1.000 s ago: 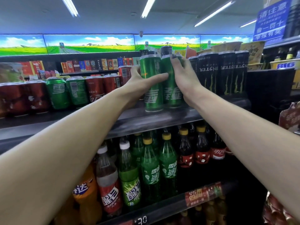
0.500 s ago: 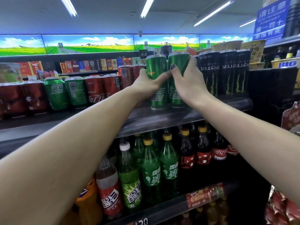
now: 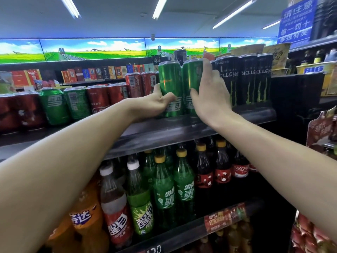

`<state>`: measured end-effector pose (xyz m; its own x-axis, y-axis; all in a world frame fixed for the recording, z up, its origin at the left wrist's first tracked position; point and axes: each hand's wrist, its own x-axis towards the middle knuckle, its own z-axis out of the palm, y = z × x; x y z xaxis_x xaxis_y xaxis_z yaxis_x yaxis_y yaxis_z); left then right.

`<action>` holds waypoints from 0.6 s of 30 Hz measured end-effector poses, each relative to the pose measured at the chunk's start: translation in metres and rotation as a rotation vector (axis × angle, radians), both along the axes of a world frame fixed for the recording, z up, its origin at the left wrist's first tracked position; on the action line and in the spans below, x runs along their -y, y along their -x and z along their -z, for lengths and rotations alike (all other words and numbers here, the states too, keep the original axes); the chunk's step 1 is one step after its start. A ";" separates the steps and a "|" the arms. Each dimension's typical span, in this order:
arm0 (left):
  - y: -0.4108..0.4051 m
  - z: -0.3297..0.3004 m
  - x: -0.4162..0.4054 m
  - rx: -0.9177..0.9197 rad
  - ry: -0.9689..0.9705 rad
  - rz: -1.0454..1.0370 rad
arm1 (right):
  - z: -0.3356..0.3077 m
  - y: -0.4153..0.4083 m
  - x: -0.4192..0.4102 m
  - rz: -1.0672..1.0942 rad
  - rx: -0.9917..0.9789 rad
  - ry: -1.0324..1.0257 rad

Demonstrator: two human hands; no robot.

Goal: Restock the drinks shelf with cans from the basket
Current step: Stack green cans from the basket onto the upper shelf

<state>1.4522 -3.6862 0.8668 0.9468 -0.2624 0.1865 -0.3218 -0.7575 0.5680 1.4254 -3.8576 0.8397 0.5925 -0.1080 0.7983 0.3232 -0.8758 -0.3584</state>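
Note:
Two tall green cans stand side by side on the top drinks shelf. My left hand wraps the lower part of the left green can from its left side. My right hand is on the right green can, thumb in front and fingers reaching up its right side. Both cans rest upright on the shelf, touching each other. The basket is out of view.
Tall black cans stand right of the green pair. Red cans and short green cans fill the shelf to the left. Bottles of green and dark soda crowd the shelf below. A snack rack stands at the right.
The two green cans have slid a little right and deeper, toward the black cans. My right hand's fingers have spread upward along its can; my left hand has dropped lower on its can.

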 end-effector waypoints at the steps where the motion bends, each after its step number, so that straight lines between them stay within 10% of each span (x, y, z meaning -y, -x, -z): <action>1: 0.001 -0.002 0.001 -0.003 -0.021 0.002 | 0.000 -0.001 0.000 0.037 0.019 0.025; 18: -0.021 0.004 0.032 0.042 0.060 -0.019 | 0.014 -0.007 0.003 0.045 -0.043 -0.149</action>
<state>1.4730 -3.7179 0.8623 0.9426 -0.2312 0.2410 -0.3319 -0.7287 0.5990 1.4328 -3.8611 0.8253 0.6175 -0.2506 0.7456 0.2663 -0.8253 -0.4980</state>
